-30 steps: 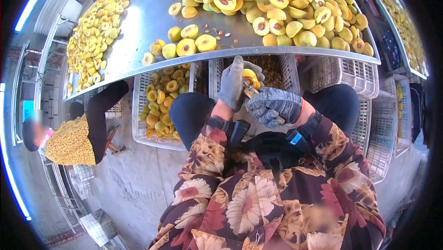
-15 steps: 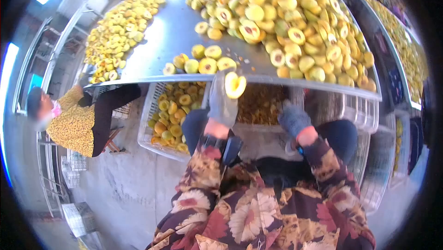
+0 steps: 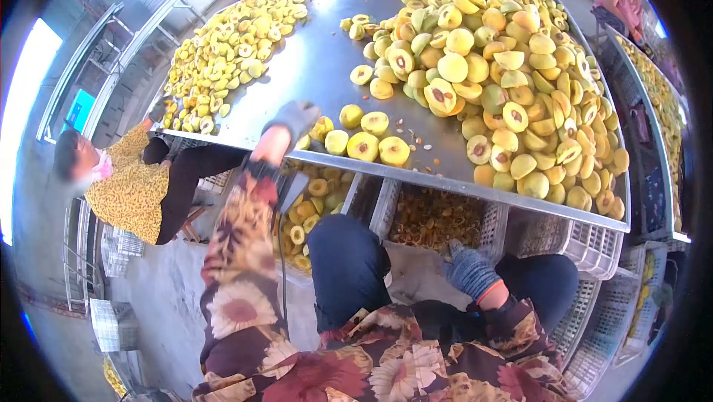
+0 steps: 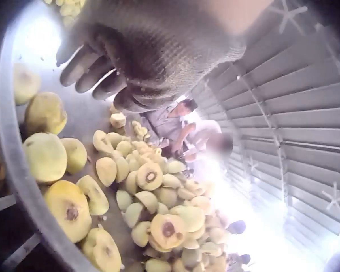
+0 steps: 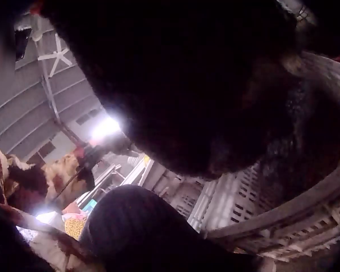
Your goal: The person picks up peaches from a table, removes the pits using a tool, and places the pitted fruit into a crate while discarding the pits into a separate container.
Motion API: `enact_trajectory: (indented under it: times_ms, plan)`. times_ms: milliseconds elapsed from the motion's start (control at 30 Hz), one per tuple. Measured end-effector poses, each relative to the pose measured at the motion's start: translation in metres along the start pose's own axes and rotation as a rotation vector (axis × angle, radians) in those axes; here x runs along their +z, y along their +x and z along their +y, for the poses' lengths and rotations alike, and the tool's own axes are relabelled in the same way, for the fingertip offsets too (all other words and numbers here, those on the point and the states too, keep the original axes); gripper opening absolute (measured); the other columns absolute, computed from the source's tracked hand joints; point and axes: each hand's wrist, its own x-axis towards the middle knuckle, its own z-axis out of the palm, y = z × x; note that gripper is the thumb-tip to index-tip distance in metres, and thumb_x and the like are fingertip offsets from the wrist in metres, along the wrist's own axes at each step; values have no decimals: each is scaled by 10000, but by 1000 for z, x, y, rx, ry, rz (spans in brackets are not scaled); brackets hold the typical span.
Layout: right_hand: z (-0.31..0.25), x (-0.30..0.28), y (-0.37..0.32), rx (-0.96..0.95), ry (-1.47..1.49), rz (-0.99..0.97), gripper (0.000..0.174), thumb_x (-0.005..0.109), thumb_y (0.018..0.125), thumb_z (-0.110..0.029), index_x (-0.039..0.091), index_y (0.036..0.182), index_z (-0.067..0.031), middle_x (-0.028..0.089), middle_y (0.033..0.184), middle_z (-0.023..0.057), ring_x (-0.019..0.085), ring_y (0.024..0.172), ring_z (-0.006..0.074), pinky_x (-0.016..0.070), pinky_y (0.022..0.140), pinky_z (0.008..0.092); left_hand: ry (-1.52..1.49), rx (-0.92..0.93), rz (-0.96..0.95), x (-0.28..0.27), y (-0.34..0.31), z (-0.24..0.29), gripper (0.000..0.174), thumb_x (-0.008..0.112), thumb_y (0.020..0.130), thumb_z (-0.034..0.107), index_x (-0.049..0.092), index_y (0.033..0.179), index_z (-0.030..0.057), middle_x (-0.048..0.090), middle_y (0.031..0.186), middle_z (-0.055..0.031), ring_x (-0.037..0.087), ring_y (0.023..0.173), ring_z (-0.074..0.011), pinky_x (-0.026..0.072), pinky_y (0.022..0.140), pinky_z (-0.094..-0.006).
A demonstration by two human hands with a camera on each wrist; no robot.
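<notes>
My gloved left hand [image 3: 293, 121] is stretched over the near edge of the metal table [image 3: 297, 68]. In the left wrist view its fingers [image 4: 86, 72] are loosely extended, holding nothing visible. A pale apricot piece [image 4: 118, 120] appears just below the fingertips. Close beside this hand is a small group of apricots, including a cut half [image 3: 362, 146]. Low by the knee, my gloved right hand [image 3: 471, 274] curls round a small tool [image 3: 447, 251], mostly hidden by the fingers. The dark glove fills much of the right wrist view.
A large heap of apricot halves [image 3: 512, 90] covers the table's right side; another pile [image 3: 223, 53] lies left. Under the table stand a crate of scraps [image 3: 438, 216] and one of apricots [image 3: 304, 213]. A person in a yellow patterned top [image 3: 126, 190] sits at left.
My left hand has moved from working with the right hand on an apricot, outward left over the table, and has let the apricot half go. My right hand has dropped toward the knee.
</notes>
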Motion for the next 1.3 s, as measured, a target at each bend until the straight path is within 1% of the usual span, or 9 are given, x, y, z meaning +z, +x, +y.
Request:
enact_trajectory:
  times_ms: [300, 567, 733, 767, 900, 1000, 1133, 1233, 1300]
  plan:
    - [3, -11, 3, -30, 32, -111, 371, 521, 856, -351, 602, 1023, -29, 639, 837, 201, 627, 733, 358, 496, 680, 455, 333, -28, 159, 48, 147, 62, 415, 573, 789, 308, 617, 1103, 39, 669, 965, -165, 641, 922, -310, 486, 809, -389]
    - [7, 3, 5, -99, 68, -96, 349, 542, 835, -356, 606, 1039, -80, 653, 884, 171, 633, 793, 359, 482, 721, 491, 428, 54, -240, 65, 173, 113, 504, 640, 745, 390, 631, 1109, 41, 665, 1005, -175, 643, 928, -321, 494, 812, -394]
    - [1, 2, 12, -27, 63, -257, 356, 535, 840, -361, 601, 1044, -76, 646, 920, 189, 633, 817, 365, 487, 731, 491, 386, 185, -185, 116, 171, 103, 581, 673, 717, 473, 635, 1099, 36, 661, 1025, -184, 650, 908, -303, 511, 780, -394]
    - [-2, 0, 12, -35, 70, -269, 357, 534, 842, -362, 600, 1044, -75, 645, 928, 191, 632, 822, 366, 488, 732, 491, 444, 181, 19, 141, 177, 93, 468, 678, 721, 408, 679, 1028, 54, 658, 1066, -168, 652, 919, -306, 516, 789, -412]
    - [16, 38, 1, -216, 90, -18, 332, 523, 849, -328, 624, 1001, -51, 634, 892, 194, 619, 736, 364, 491, 681, 473, 267, -176, -418, 90, 137, 124, 529, 720, 686, 408, 672, 1019, 0, 675, 1004, -144, 654, 910, -248, 517, 793, -377]
    - [38, 61, 3, -272, 74, 8, 356, 521, 861, -348, 588, 1069, -67, 637, 954, 187, 622, 855, 369, 494, 741, 479, 26, -44, -428, 55, 94, 112, 548, 719, 710, 434, 644, 1008, -20, 662, 829, -82, 604, 648, -167, 491, 596, -304]
    - [7, 12, 7, -37, 242, 170, 305, 600, 829, -259, 523, 1053, -66, 609, 767, 212, 612, 715, 402, 488, 613, 477, -1218, 253, -684, 27, -31, 124, 525, 568, 870, 358, 484, 1254, 11, 615, 1105, -96, 629, 810, -172, 500, 706, -291]
    - [0, 7, 12, -161, 344, 468, 299, 625, 815, -236, 501, 1018, -53, 597, 730, 223, 603, 683, 417, 479, 576, 478, -1771, 204, -699, 43, -98, 136, 439, 528, 861, 205, 474, 1249, 7, 594, 1138, -161, 631, 849, -227, 515, 744, -316]
    - [-14, -18, 7, -83, 407, 391, 320, 622, 820, -243, 499, 1031, -36, 602, 751, 234, 605, 694, 416, 483, 584, 477, -1907, 260, -828, 56, -115, 137, 476, 525, 860, 210, 446, 1283, 5, 572, 1178, -185, 630, 862, -247, 520, 762, -332]
